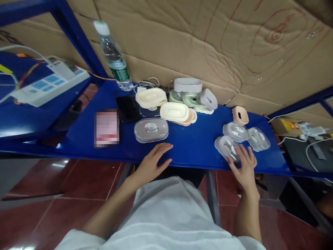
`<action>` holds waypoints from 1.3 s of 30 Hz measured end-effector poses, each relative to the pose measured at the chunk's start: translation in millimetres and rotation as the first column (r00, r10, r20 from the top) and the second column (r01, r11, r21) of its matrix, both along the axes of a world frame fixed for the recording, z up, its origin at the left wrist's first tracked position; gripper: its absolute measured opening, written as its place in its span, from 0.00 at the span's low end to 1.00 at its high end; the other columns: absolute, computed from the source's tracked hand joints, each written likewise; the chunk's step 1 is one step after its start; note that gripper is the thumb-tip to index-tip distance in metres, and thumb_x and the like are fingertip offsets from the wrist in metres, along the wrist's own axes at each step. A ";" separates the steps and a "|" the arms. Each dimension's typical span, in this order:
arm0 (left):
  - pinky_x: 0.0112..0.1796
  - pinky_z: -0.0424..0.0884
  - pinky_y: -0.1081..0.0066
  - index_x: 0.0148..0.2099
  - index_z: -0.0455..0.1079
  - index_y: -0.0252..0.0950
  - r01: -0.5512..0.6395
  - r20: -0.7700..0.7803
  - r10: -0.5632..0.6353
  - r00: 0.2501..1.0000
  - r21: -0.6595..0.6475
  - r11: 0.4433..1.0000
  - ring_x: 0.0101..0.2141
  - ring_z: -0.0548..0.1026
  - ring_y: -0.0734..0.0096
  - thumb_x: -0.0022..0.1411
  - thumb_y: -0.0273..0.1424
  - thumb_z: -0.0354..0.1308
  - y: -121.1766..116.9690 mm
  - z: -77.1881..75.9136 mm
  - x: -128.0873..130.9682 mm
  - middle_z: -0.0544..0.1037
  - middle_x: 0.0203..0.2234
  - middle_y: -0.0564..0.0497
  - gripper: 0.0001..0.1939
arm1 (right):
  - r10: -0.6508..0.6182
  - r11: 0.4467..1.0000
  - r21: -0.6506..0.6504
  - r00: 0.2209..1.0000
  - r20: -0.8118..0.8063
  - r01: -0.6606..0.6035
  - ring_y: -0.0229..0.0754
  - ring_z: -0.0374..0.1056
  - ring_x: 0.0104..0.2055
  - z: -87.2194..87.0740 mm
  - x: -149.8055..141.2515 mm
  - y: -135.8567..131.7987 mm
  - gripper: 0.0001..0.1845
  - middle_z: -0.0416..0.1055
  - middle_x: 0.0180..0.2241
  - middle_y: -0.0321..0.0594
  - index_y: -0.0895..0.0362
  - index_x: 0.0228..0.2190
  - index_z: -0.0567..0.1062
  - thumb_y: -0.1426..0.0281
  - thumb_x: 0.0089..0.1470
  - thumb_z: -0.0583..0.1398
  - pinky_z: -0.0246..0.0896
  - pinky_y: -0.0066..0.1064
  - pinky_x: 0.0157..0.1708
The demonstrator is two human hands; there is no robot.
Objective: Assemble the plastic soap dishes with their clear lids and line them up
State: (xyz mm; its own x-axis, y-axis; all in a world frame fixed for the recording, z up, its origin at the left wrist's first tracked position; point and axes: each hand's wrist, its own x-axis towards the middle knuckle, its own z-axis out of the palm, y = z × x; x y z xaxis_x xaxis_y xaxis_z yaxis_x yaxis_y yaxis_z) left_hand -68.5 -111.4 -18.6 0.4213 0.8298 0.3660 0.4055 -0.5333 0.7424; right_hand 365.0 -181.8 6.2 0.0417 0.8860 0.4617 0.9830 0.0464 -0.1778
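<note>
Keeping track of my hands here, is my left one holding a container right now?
No, the left hand is open with nothing in its grip, near the leftmost labelled container.

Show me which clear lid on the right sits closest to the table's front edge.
The leftmost lid, by the right hand; the middle lid and rightmost lid lie farther back.

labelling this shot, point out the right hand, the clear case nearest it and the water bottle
Right hand (245,171), head view: back of the hand
Clear case (225,148), head view: top surface
Water bottle (112,53), head view: clear side above label
</note>
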 end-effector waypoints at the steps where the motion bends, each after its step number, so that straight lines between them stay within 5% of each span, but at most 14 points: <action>1: 0.65 0.74 0.57 0.72 0.62 0.48 -0.004 -0.008 0.004 1.000 -0.003 1.000 0.63 0.75 0.60 0.76 0.31 0.59 -0.2 0.7 0.8 0.74 0.63 0.45 0.26 | -0.020 1.000 0.011 1.000 0.018 0.019 0.71 0.47 0.78 5.1 0.7 2.9 0.32 0.61 0.73 0.50 0.48 0.68 0.70 0.51 0.69 0.60 0.45 0.73 0.70; 4: 0.65 0.74 0.58 0.73 0.63 0.48 -0.013 -0.020 0.013 1.000 -0.018 1.000 0.62 0.76 0.61 0.77 0.32 0.58 -0.6 2.1 2.7 0.74 0.63 0.46 0.26 | 0.121 0.992 0.024 0.992 -0.033 -0.121 0.64 0.53 0.77 20.7 -22.8 35.1 0.31 0.61 0.73 0.49 0.48 0.70 0.67 0.55 0.70 0.59 0.50 0.65 0.72; 8: 0.64 0.75 0.58 0.72 0.63 0.48 -0.012 -0.019 0.011 1.000 -0.021 1.000 0.61 0.77 0.61 0.77 0.32 0.58 -0.7 1.6 2.5 0.75 0.62 0.46 0.25 | 0.363 0.916 -0.145 0.927 -0.098 -0.374 0.54 0.69 0.68 29.3 -80.1 125.8 0.27 0.73 0.65 0.50 0.53 0.69 0.67 0.61 0.75 0.52 0.64 0.53 0.68; 11: 0.63 0.75 0.58 0.72 0.64 0.47 -0.007 -0.009 0.007 1.000 -0.009 1.000 0.60 0.78 0.62 0.77 0.31 0.58 -0.4 1.5 -0.1 0.76 0.61 0.45 0.25 | 0.281 0.931 -0.230 0.959 -0.044 -0.284 0.63 0.67 0.69 26.9 -107.6 194.6 0.29 0.68 0.68 0.57 0.61 0.68 0.68 0.64 0.72 0.51 0.66 0.60 0.66; 14: 0.62 0.76 0.60 0.71 0.65 0.47 0.012 -0.001 -0.012 1.000 -0.013 1.000 0.59 0.79 0.63 0.77 0.31 0.58 -0.4 1.9 -2.5 0.78 0.59 0.46 0.24 | 0.183 0.962 -0.193 0.980 -0.080 -0.195 0.64 0.66 0.69 18.2 -109.7 229.6 0.32 0.64 0.71 0.59 0.61 0.71 0.63 0.64 0.71 0.51 0.69 0.59 0.63; 20: 0.61 0.77 0.59 0.71 0.65 0.47 0.007 -0.025 -0.007 1.000 0.009 1.000 0.59 0.79 0.62 0.77 0.31 0.58 -1.0 -2.3 -1.6 0.78 0.59 0.46 0.24 | 0.182 0.980 -0.070 0.979 -0.088 -0.188 0.60 0.59 0.74 -8.6 -84.4 232.9 0.34 0.61 0.72 0.58 0.61 0.73 0.59 0.64 0.70 0.51 0.61 0.58 0.69; 27: 0.62 0.76 0.58 0.73 0.63 0.47 0.018 -0.029 -0.018 0.999 0.012 1.000 0.59 0.79 0.62 0.77 0.30 0.57 -1.5 -3.0 -2.0 0.78 0.59 0.45 0.26 | -0.016 0.999 -0.042 0.999 -0.028 0.015 0.67 0.67 0.62 -15.3 -80.2 252.0 0.33 0.71 0.61 0.63 0.59 0.70 0.65 0.59 0.71 0.53 0.62 0.64 0.61; 33: 0.61 0.77 0.57 0.73 0.63 0.48 0.005 -0.052 -0.003 0.999 0.026 1.000 0.59 0.78 0.61 0.77 0.31 0.57 -2.2 -6.7 -1.2 0.78 0.59 0.45 0.26 | 0.091 0.996 0.020 0.995 -0.046 -0.091 0.63 0.61 0.70 -15.4 -81.3 243.0 0.32 0.65 0.68 0.62 0.60 0.66 0.68 0.53 0.72 0.54 0.57 0.59 0.66; 39: 0.63 0.76 0.56 0.73 0.63 0.47 0.026 -0.105 -0.022 0.994 0.039 0.999 0.63 0.75 0.59 0.77 0.32 0.56 -1.5 5.7 6.0 0.74 0.64 0.43 0.26 | 0.168 0.976 0.156 0.982 -0.089 -0.153 0.59 0.70 0.63 0.2 -90.0 229.2 0.32 0.76 0.60 0.55 0.56 0.60 0.74 0.46 0.71 0.54 0.63 0.52 0.62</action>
